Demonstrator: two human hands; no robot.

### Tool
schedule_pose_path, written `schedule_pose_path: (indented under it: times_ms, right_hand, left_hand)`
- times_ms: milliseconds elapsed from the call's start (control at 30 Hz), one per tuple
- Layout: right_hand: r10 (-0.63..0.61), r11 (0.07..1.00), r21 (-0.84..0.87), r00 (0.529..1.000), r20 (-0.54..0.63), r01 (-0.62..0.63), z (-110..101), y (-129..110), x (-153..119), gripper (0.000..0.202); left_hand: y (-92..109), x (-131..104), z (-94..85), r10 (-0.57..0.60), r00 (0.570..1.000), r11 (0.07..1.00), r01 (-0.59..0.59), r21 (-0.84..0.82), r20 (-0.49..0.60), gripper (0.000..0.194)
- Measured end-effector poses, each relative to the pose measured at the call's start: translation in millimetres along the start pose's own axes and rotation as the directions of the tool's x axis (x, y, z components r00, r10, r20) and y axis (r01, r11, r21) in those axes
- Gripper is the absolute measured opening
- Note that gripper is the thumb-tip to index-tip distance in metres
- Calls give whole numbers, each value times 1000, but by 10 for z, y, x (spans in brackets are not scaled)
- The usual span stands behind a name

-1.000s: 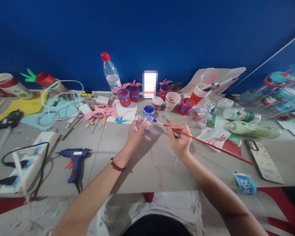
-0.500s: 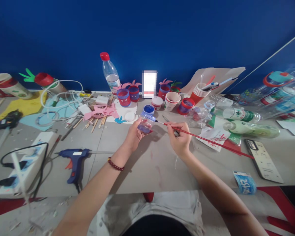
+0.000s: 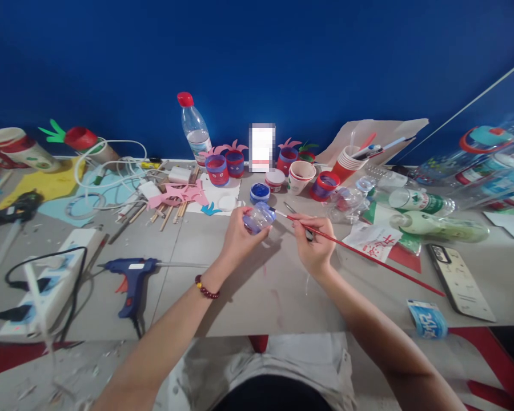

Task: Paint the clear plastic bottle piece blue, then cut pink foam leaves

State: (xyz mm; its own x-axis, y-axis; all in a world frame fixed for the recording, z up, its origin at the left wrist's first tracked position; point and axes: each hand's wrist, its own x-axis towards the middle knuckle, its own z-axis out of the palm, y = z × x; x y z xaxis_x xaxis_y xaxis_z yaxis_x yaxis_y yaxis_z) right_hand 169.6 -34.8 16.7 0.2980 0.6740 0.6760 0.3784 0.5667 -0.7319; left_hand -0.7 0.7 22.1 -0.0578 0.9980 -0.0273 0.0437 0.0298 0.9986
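Note:
A clear plastic bottle piece (image 3: 259, 218) with blue paint around its rim is held in my left hand (image 3: 236, 235), fingers wrapped round it, raised above the table. My right hand (image 3: 314, 242) pinches a long red-handled paintbrush (image 3: 368, 249). The brush's dark tip meets the blue-painted rim, or lies very close to it. Just behind the piece stands an open jar of blue paint (image 3: 260, 192). Next to that jar is a white-lidded paint jar (image 3: 275, 180). Several red and blue painted cups (image 3: 217, 171) with paper leaves stand along the wall.
A blue glue gun (image 3: 135, 285) and a white power strip (image 3: 51, 279) lie at left. Pink paper cutouts (image 3: 180, 195) and wooden sticks are behind them. To the right are paper cups (image 3: 301, 177), plastic bottles (image 3: 439, 225) and a phone (image 3: 460, 282).
My left hand has turned and tilted the plastic piece, so its clear side now faces me more. The brush stays at the rim, its handle end slightly lower.

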Motion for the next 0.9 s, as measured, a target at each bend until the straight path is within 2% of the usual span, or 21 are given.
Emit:
schedule_pose_path:
  times_ms: [67, 133, 300, 433, 533, 667, 900]
  right_hand:
    - [-22, 1000, -1, 1000, 8, 22, 5, -21, 3, 12]
    - [-19, 1000, 1, 1000, 10, 19, 10, -38, 5, 13]
    - [22, 1000, -16, 999, 24, -21, 19, -56, 11, 12]
    - [9, 999, -38, 999, 31, -8, 26, -68, 19, 12]
    - [-10, 998, -56, 999, 32, 12, 29, -84, 23, 13]
    - [-23, 997, -75, 999, 37, 26, 32, -101, 24, 13]
    - [-5, 997, -75, 999, 41, 8, 33, -89, 10, 12]
  left_hand:
    - [-27, -17, -10, 93, 996, 990, -94, 103, 17, 57]
    - [-47, -25, -17, 85, 996, 989, -88, 120, 36, 55]
    - [-57, -11, 11, -62, 997, 998, 62, 2, 55, 52]
    - [21, 3, 46, -199, 975, 964, 214, -161, 103, 60]
    - [80, 4, 51, -276, 955, 933, 293, -207, 111, 64]
    - [94, -3, 22, -321, 935, 901, 350, -256, 150, 58]
    - [63, 6, -33, -339, 897, 831, 427, -358, 283, 44]
